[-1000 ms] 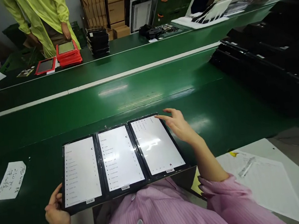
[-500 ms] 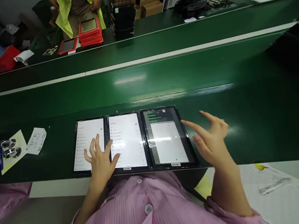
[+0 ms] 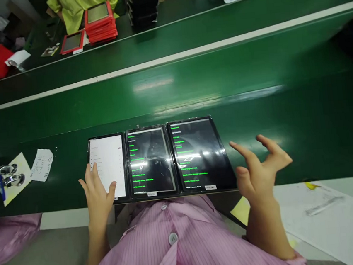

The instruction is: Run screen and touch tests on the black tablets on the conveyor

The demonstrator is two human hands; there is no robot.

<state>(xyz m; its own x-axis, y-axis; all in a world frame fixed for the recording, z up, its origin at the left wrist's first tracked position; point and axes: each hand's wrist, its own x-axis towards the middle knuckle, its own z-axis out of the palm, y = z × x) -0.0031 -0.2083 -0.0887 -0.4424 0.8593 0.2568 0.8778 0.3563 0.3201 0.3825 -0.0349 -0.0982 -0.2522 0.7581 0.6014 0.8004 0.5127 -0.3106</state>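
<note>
Tablets (image 3: 151, 160) lie in a row of three, face up, at the near edge of the green desk (image 3: 68, 172), as the head view shows. They sit just beside one another, sides nearly touching. The left tablet (image 3: 113, 165) shows a white screen; the middle tablet and the right tablet (image 3: 202, 153) show green lines of text on black. Paper labels (image 3: 152, 194) sit on their near borders.

The left hand (image 3: 97, 200) is spread over the near left part of the left tablet, thumb apart, gripping nothing; whether the fingertips press the glass I cannot tell. The right hand (image 3: 258, 174) is to the right of the right tablet, fingers loosely parted — it has hold of nothing.

Each tablet looks thin, stiff and fairly light, though the glossy face is probably slippery and the glass easily scratched or cracked. Reflections and crinkles at the far edges suggest clear film, which may slide under the fingers. With so little gap between neighbours, the best hold is likely the near border or an outer side — thumb on the dark rim, fingers beneath — rather than pinching across the screen.
</note>
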